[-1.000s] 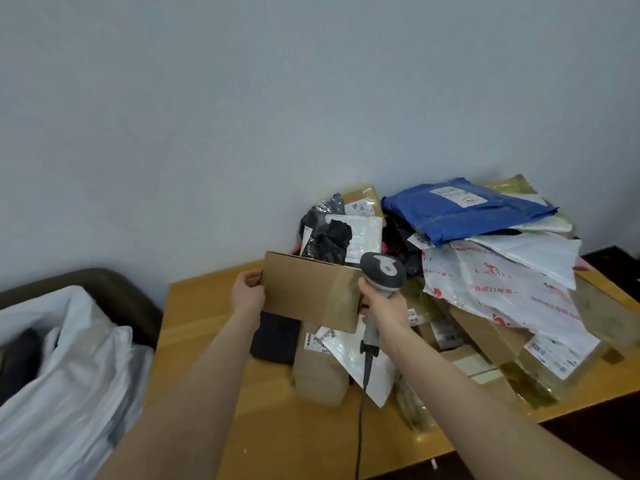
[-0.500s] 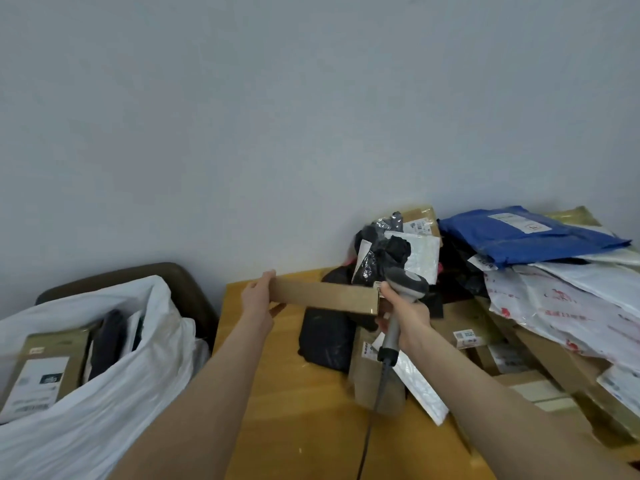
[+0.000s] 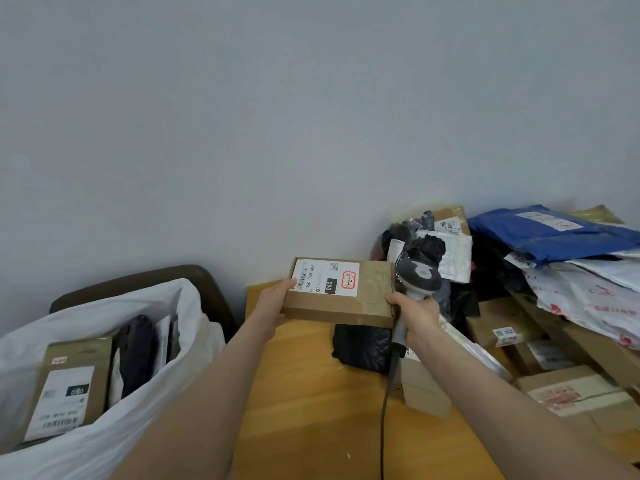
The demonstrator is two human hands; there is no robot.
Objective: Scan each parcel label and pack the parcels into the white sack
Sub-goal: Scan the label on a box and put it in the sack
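**Parcel presented for scanning, head view.** A flat brown cardboard box [image 3: 341, 299] is held in the air above the far edge of the pale wooden tabletop [image 3: 311, 410]. It lies between the open white plastic sack [image 3: 114, 441] on the left and the heap of mixed parcels on the right, which is topped by a blue plastic mailer [image 3: 547, 233].

**Orientation.** The box's long axis runs left to right across the view. Its broad face is turned up and tilted slightly toward the camera, showing the white rectangular shipping label [image 3: 325, 278]. The label sits toward the left end, with its barcode nearest the left short edge.

**Grip.** The left hand [image 3: 277, 303] closes round the left short end, thumb on top just beside the barcode and fingers beneath. The right hand [image 3: 415, 313] is wrapped round the handle of a grey corded handheld scanner [image 3: 419, 275] and touches the box's right end. The scanner head stands just beside the far right corner. Whether its window faces the label cannot be told.

**Handling (judged).**
- The box looks stiff, taped and probably light, since little beyond one hand's grip on an end keeps it level.
- The short ends give the firmest purchase.
- The left thumb should stay clear of the barcode.
- The flat shape should slide on edge into the sack beside the parcels already standing there.
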